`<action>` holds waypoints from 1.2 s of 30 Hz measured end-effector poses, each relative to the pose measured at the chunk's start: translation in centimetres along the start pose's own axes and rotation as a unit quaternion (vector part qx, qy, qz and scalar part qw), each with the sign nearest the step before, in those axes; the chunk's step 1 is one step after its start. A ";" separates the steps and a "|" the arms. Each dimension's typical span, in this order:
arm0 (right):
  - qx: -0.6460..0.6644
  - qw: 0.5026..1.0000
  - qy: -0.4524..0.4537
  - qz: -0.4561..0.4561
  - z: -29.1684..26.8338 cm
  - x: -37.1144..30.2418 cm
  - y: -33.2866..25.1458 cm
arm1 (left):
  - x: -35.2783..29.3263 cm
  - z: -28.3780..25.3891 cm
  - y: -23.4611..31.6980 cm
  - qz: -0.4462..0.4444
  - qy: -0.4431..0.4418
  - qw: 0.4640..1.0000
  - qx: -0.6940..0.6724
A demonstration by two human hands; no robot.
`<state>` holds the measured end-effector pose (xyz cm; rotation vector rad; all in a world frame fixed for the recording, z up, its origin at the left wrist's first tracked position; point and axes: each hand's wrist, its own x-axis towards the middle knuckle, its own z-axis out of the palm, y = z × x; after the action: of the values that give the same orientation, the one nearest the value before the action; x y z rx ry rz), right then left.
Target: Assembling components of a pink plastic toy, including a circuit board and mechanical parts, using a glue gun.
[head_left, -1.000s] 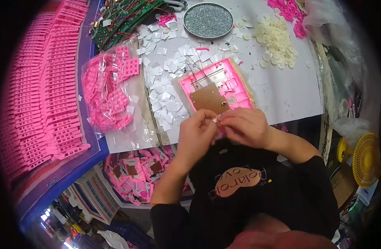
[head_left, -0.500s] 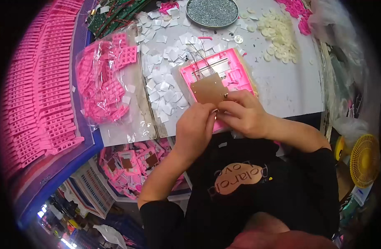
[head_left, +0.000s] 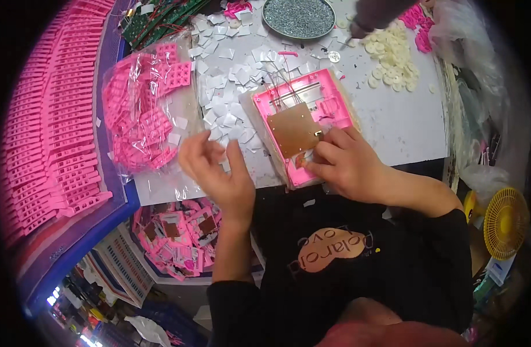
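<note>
A brown circuit board (head_left: pixel 290 132) with thin wires running from its far edge lies over an open pink plastic housing (head_left: pixel 338 107). My right hand (head_left: pixel 351 165) is closed at the board's near right corner, thumb and fingers pinched together. A small orange-brown bit (head_left: pixel 300 160) shows at the fingertips; what it is I cannot make out. To the left, my left hand (head_left: pixel 219 173) is raised off the housing, fingers apart and holding nothing, close to the scattered white paper squares (head_left: pixel 225 115).
Bagged pink parts (head_left: pixel 141 115) lie at the left, beside stacked pink pieces (head_left: pixel 57 115). Behind are green circuit boards (head_left: pixel 161 26) and a round tray of small metal pieces (head_left: pixel 298 36). Cream discs (head_left: pixel 392 58) lie at right, near a dark blurred shape (head_left: pixel 381 13).
My left hand has let go at the board's near edge and moved left, its fingers spreading. My right hand stays by the corner. A dark shape has come in at the top.
</note>
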<state>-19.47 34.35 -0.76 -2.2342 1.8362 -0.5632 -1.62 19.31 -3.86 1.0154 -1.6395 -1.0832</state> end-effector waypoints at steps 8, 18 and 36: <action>-0.043 0.999 0.011 0.019 1.5 -0.1 -0.7 | -5.5 -3.8 1.0 -0.039 -0.348 0.934 0.071; 0.008 0.999 -0.034 -0.039 -0.3 0.2 0.5 | -2.1 -1.9 1.1 -0.287 -0.303 0.881 -0.222; 0.170 0.969 0.174 0.050 -0.2 -2.0 2.2 | -1.6 0.7 4.0 -0.013 -0.393 0.919 0.039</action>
<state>-21.83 35.83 -1.72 -1.8962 1.8155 -1.2122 -2.47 22.11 -0.64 0.6702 -2.3148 -1.5797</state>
